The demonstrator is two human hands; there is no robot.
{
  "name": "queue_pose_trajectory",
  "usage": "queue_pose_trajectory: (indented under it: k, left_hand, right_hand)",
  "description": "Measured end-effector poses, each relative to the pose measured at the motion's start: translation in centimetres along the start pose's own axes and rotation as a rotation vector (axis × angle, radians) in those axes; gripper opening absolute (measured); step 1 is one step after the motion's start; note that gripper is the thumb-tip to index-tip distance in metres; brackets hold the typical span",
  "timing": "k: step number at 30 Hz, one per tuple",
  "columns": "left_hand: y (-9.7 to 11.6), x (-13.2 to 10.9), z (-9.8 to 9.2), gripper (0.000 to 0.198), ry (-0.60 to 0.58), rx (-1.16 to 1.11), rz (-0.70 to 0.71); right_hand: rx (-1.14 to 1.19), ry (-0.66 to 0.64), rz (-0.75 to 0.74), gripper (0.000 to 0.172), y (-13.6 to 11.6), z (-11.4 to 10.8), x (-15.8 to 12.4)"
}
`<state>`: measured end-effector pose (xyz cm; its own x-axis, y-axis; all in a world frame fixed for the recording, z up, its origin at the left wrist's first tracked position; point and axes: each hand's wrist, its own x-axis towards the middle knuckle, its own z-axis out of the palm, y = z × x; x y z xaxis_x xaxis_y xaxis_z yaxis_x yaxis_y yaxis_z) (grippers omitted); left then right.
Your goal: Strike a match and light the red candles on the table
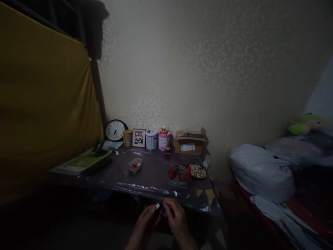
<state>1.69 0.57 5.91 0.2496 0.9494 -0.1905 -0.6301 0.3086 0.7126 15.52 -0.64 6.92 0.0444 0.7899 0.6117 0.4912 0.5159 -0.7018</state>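
My left hand (144, 219) is closed in front of the table's near edge, its thumb and finger pinching a small white piece (157, 206). Close beside it, my right hand (177, 217) is also closed, with thumb and fingertips pressed together. What the right fingers hold is too dark and small to make out. Beyond the hands, on the plastic-covered table (153, 173), stands a round bowl (179, 175) with dark contents and two red upright pieces at its rim. A round dish (198, 171) of pale, thin sticks touches or nearly touches it. Further left lies a small orange-and-white packet (135, 166).
Along the wall stand a clock (115, 130), a yellow cup (127, 138), a framed panda picture (138, 138), two tins (151, 139) and a cardboard box (189, 145). A green board (83, 161) lies left. White bags (261, 172) sit right; a yellow cloth (44, 93) hangs left.
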Motion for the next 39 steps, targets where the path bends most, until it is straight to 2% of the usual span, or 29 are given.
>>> queue_pose_trajectory:
  k: [4,9,12,15,18,20,22,25,28,32,39]
  left_hand:
    - [1.3,-1.1,1.5,0.015,-0.068,-0.014,0.05]
    - [2.4,-2.4,3.2,0.012,-0.11,-0.063,0.08]
    - [2.8,-2.7,3.6,0.011,-0.108,-0.081,0.083]
    - [3.1,-2.6,3.9,0.01,-0.083,-0.093,0.111]
    - [3.4,-2.6,4.4,0.011,-0.07,-0.099,0.154]
    - [3.5,-2.7,4.5,0.012,-0.069,-0.09,0.162]
    - [3.6,-2.9,4.3,0.014,-0.06,-0.056,0.164]
    - [3.5,-3.3,3.2,0.016,-0.028,0.007,0.162]
    - [3.2,-3.4,1.7,0.018,0.017,0.069,0.145]
    - [2.8,-3.1,0.9,0.019,0.043,0.076,0.133]
    - [2.6,-3.0,3.1,0.014,-0.029,0.026,0.128]
  right_hand:
    - [0.026,0.094,-0.038,0.014,-1.4,-0.5,0.7]
    - [0.009,0.078,-0.065,0.015,-2.3,-1.2,1.4]
    - [-0.035,0.176,-0.114,0.014,-3.7,-2.2,1.7]
    - [-0.074,0.273,-0.256,0.016,-5.1,-2.7,1.8]
    - [-0.144,0.2,-0.386,0.018,-4.7,-2.4,1.7]
    - [-0.193,0.197,-0.345,0.017,-3.3,-2.2,1.9]
    - [-0.188,0.285,-0.22,0.018,-1.8,-2.3,2.1]
    - [-0.125,0.378,-0.069,0.016,-0.3,-3.2,2.3]
    - [-0.048,0.431,-0.007,0.018,0.0,-3.9,2.4]
    - [-0.001,0.457,-0.012,0.017,-1.1,-3.8,2.4]
    - [-0.064,0.29,-0.219,0.01,-3.4,-1.9,1.5]
